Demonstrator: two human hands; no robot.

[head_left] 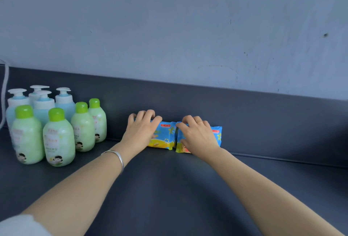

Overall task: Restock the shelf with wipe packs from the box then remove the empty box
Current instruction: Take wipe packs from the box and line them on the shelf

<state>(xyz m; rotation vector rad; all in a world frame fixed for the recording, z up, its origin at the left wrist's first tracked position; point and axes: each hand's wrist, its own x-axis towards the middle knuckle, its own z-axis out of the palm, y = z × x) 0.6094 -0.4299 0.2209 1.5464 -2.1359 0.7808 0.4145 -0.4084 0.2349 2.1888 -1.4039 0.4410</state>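
Note:
Two blue and yellow wipe packs stand side by side against the back lip of the dark shelf [169, 188]. My left hand [140, 131] grips the left wipe pack [164, 138], fingers curled over its top edge. My right hand [197, 134] grips the right wipe pack [217, 134] the same way and covers most of it. The two packs touch at their crimped ends. No box is in view.
A cluster of several green-capped bottles [58, 138] and blue pump bottles [43, 104] stands at the shelf's left. A white cord [4, 89] hangs at the far left edge. A pale blue wall [188, 28] rises behind the shelf's back lip [263, 119].

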